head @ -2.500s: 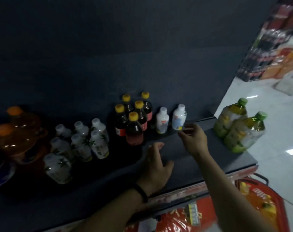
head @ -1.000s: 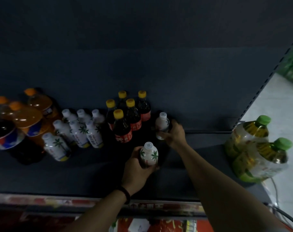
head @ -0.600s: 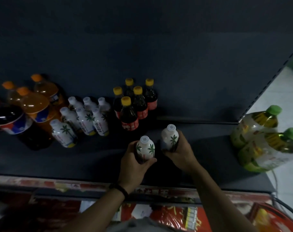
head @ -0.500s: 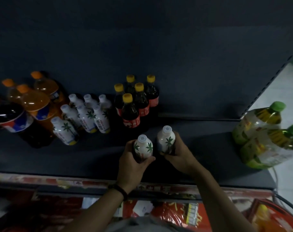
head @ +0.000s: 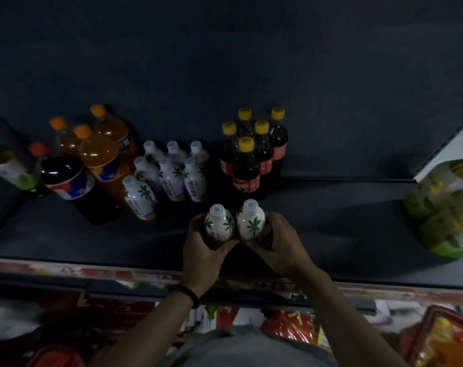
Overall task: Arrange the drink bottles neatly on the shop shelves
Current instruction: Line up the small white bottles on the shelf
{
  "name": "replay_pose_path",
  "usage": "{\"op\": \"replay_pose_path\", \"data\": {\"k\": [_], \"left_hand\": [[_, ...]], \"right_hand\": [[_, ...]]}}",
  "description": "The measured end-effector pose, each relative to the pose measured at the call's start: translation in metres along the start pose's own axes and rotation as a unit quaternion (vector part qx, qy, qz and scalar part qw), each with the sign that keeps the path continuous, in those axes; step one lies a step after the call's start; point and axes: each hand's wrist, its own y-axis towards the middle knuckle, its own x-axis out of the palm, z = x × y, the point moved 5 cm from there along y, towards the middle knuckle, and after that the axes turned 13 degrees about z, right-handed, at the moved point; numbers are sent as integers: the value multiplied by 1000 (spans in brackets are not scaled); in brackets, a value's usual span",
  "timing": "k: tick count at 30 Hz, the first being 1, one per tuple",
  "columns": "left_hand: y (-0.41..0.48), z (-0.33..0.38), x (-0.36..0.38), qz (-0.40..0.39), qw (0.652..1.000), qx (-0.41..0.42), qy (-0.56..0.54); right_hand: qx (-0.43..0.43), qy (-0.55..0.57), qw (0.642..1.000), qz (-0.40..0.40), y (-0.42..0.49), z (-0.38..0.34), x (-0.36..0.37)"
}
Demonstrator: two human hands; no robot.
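The left hand (head: 201, 250) wraps its fingers around the left white bottle (head: 219, 223), and the right hand (head: 280, 245) wraps around the right white bottle (head: 251, 221) — each hand is closed tight on its own bottle. Both bottles are small, with white caps and green palm trees on them. They are upright and touch side to side, over the near middle of the dark shelf (head: 331, 221). The hands hide the bottoms, so I cannot tell if the bottles sit on the shelf. A black band (head: 190, 295) is on the left wrist. Farther back and to the left stands a bunch of palm tree bottles (head: 172, 176) of the same kind, in rows. Just right of that bunch, and just behind the two held bottles, stand dark bottles with yellow caps (head: 247, 165) and red labels. Far left are big orange bottles (head: 100, 149) with orange caps, and a big dark bottle (head: 63, 173) with a red cap is just in front of them. At the right end of the shelf are yellow-green bottles (head: 442, 207) — they look blurry. A red and white strip (head: 92, 271) runs along the near edge of the shelf.
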Motion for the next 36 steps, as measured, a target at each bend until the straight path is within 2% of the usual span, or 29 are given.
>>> {"op": "replay_pose_path", "data": {"k": [5,8,15,19,25,31,36], "left_hand": [[18,-12,-37,14,1000,-11,-2],[31,-17,-58,30,999,-10,9],[69,-35,-94,99,993,-22,52],[74,-45,-98,91,992,-40,71],[80,-41,-99,93,992,-26,86],[84,-43,-106,107,990,-33,89],[89,-43,-105,113,989,-24,98]], "right_hand": [[35,-2,999,-16,-6,-28,39],[72,-5,997,7,-2,-42,62],[82,-59,995,15,25,-61,102],[109,-16,994,29,30,-75,115],[87,-54,994,41,39,-94,131],[129,-41,987,82,32,-97,141],[123,-69,986,91,37,-99,145]]}}
